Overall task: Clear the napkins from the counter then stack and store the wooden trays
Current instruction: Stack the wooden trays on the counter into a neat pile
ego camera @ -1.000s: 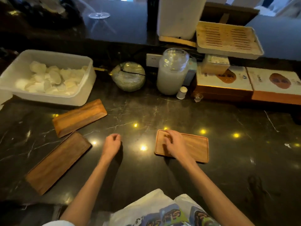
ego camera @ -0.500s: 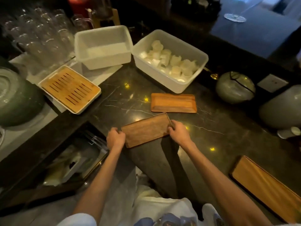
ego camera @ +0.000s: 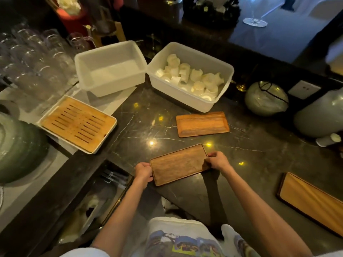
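Note:
A dark wooden tray [ego camera: 178, 164] lies at the near edge of the black marble counter [ego camera: 259, 164]. My left hand [ego camera: 143, 171] grips its left end and my right hand [ego camera: 217, 161] grips its right end. A lighter wooden tray [ego camera: 202, 123] rests flat farther back, apart from the held one. A third wooden tray [ego camera: 311, 199] lies at the right, partly cut off by the frame. Rolled white napkins [ego camera: 193, 76] fill a white plastic bin [ego camera: 185, 97] behind the trays.
An empty white bin [ego camera: 111, 84] stands left of the napkin bin. A slatted bamboo tray [ego camera: 78, 125] sits on the lower left counter, with glassware [ego camera: 33, 58] behind it. A round jar [ego camera: 266, 98] and a large pale jar [ego camera: 321, 115] stand at the right. An open drawer [ego camera: 96, 197] lies below.
My view swung left from the right side of the counter. Both hands moved from the light tray area to the dark tray and took hold of its two ends; it has shifted slightly.

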A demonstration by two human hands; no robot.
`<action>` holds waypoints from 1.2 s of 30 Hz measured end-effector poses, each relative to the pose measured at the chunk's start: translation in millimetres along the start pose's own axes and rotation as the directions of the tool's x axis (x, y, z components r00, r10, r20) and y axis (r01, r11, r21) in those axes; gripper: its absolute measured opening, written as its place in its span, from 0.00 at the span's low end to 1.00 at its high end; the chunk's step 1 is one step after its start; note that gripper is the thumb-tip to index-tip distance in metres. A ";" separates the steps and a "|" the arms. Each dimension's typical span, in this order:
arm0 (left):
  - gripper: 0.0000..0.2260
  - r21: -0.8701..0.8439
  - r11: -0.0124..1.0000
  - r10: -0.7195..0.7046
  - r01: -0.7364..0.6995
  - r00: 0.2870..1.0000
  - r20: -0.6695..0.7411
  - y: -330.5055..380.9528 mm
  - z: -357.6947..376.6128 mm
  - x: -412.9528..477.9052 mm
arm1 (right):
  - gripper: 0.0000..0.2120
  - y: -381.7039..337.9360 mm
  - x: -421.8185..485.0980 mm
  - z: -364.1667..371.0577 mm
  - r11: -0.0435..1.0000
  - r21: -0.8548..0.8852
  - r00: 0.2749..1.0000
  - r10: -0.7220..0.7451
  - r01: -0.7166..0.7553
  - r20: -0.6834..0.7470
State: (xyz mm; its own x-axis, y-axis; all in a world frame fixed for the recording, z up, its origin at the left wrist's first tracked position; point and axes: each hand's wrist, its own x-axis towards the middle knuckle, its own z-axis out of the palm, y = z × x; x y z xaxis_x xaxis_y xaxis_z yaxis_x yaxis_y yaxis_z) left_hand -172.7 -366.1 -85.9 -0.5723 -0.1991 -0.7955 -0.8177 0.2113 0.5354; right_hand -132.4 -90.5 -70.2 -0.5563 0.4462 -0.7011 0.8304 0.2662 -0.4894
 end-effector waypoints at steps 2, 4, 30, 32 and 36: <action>0.07 0.012 1.000 0.011 -0.011 1.000 0.015 2.4 4.0 -3.9 | 0.10 11.9 -3.9 -5.2 0.998 0.068 1.000 0.010 -0.009 -0.016; 0.08 0.018 0.999 0.040 -0.040 0.999 0.024 5.6 11.7 -10.3 | 0.10 26.4 -9.9 -15.1 0.985 0.171 0.999 0.010 -0.003 -0.042; 0.12 0.368 0.750 0.320 -0.550 0.788 0.527 -45.2 430.8 -210.0 | 0.17 391.9 -84.6 -287.2 0.815 0.578 0.912 0.209 0.037 -0.352; 0.12 0.396 0.718 0.336 -0.573 0.783 0.523 -45.1 442.2 -211.2 | 0.16 396.7 -79.8 -289.3 0.813 0.581 0.909 0.223 0.025 -0.351; 0.13 0.440 0.653 0.372 -0.617 0.766 0.524 -47.2 456.4 -213.3 | 0.16 403.7 -74.5 -289.9 0.830 0.558 0.904 0.233 0.008 -0.359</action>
State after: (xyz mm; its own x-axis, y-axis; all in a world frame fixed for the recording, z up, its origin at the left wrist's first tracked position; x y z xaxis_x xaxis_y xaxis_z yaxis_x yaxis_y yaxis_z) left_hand 16.1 103.1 -71.0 -0.7102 0.4273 -0.5595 -0.1535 0.6816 0.7155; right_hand 253.5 231.5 -65.2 -0.2981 0.7722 -0.5611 0.6670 -0.2520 -0.7011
